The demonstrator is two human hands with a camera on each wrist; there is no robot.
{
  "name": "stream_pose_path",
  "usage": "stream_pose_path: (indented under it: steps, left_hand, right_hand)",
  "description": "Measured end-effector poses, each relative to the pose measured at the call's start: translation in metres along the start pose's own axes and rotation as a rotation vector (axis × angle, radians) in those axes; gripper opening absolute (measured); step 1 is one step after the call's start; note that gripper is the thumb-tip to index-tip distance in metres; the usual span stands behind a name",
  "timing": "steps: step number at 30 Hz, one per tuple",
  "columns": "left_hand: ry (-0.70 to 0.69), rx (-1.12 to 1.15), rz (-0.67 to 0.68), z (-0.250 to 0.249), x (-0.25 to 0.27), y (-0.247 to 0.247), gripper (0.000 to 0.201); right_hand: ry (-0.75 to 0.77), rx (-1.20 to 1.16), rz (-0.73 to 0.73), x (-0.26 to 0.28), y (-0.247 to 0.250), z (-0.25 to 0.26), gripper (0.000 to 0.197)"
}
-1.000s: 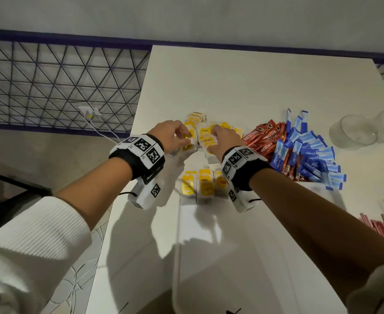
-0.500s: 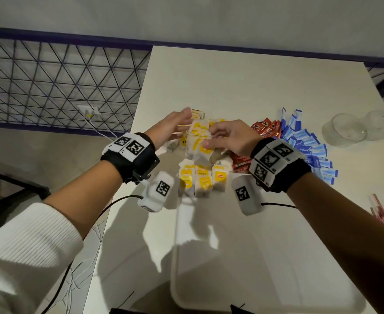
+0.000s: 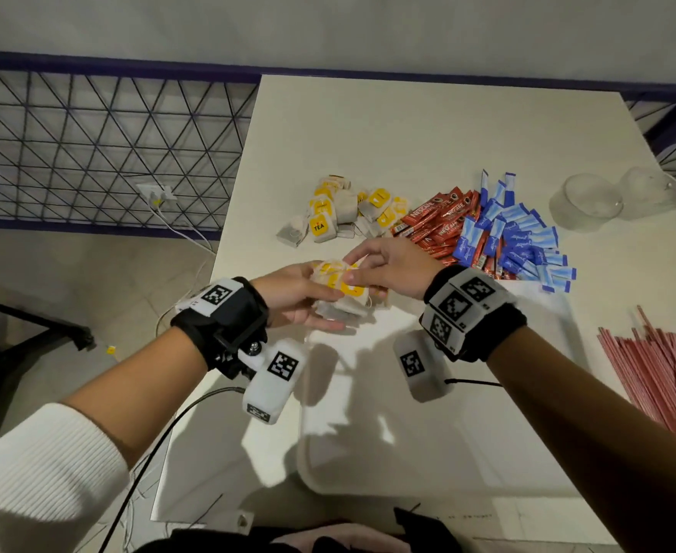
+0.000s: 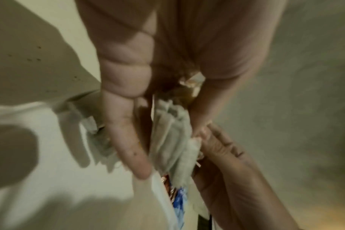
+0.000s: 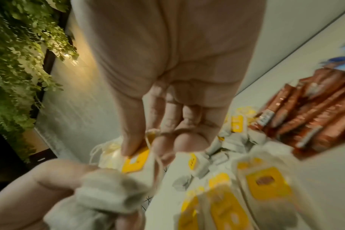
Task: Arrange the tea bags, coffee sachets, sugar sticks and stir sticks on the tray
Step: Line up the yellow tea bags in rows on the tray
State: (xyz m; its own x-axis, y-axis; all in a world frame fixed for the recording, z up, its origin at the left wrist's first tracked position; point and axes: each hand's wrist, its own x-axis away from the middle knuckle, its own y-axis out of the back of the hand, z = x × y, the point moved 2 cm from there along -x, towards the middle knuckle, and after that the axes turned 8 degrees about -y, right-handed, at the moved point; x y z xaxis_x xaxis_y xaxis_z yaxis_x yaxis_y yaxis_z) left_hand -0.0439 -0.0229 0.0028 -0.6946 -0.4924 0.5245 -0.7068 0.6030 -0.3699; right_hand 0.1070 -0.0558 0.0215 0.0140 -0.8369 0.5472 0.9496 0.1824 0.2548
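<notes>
Tray (image 3: 428,464) at the desk's near edge: near part bare, a row of tea bags (image 5: 266,183) at its far end. Left hand (image 3: 294,293) cups a tea-bag bundle (image 3: 342,287) above it; right hand (image 3: 394,269) pinches one. Coffee sachets (image 3: 434,227), sugar sticks (image 3: 516,241), stir sticks (image 3: 655,373) remain unplaced; the far desk is open
</notes>
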Motion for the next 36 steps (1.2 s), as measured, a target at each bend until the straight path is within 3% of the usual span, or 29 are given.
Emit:
stream_pose_path:
  steps: [3, 6, 8, 11, 15, 17, 20, 23, 30, 34, 36]
  left_hand:
    - [-0.07, 0.008, -0.106, 0.014, -0.001, -0.005, 0.03]
    - [-0.115, 0.024, -0.168, 0.024, -0.003, -0.008, 0.03]
    - [-0.125, 0.033, -0.209, 0.029, -0.003, -0.011, 0.028]
    - [-0.13, 0.028, -0.283, 0.033, -0.003, -0.013, 0.02]
    - [-0.154, -0.025, -0.268, 0.034, 0.0, -0.02, 0.016]
    - [-0.153, -0.097, -0.278, 0.035, 0.001, -0.024, 0.025]
    - [-0.175, -0.153, -0.316, 0.036, 0.003, -0.027, 0.021]
    - [-0.18, -0.209, -0.356, 0.036, 0.003, -0.023, 0.005]
    - [-0.094, -0.3, -0.312, 0.038, 0.01, -0.016, 0.014]
    - [-0.048, -0.315, -0.236, 0.036, 0.011, -0.023, 0.053]
    - [-0.076, -0.285, -0.192, 0.034, 0.01, -0.025, 0.045]
  right_hand:
    - [-0.045, -0.036, -0.066, 0.006, -0.005, -0.019, 0.025]
    - [-0.096, -0.074, -0.041, 0.015, -0.011, -0.034, 0.016]
    - [-0.112, -0.155, -0.058, 0.018, -0.011, -0.042, 0.025]
    - [-0.133, -0.223, -0.047, 0.023, -0.01, -0.047, 0.013]
    - [-0.149, -0.244, -0.015, 0.025, -0.008, -0.053, 0.037]
    - [-0.139, -0.244, 0.019, 0.027, -0.008, -0.055, 0.026]
    - [-0.139, -0.249, 0.06, 0.029, -0.008, -0.059, 0.011]
    - [-0.128, -0.248, 0.054, 0.032, -0.006, -0.063, 0.018]
    - [-0.083, -0.261, 0.049, 0.033, 0.015, -0.058, 0.017]
    - [-0.065, -0.227, 0.057, 0.028, 0.018, -0.051, 0.016]
    - [-0.075, -0.212, 0.057, 0.025, 0.015, -0.05, 0.014]
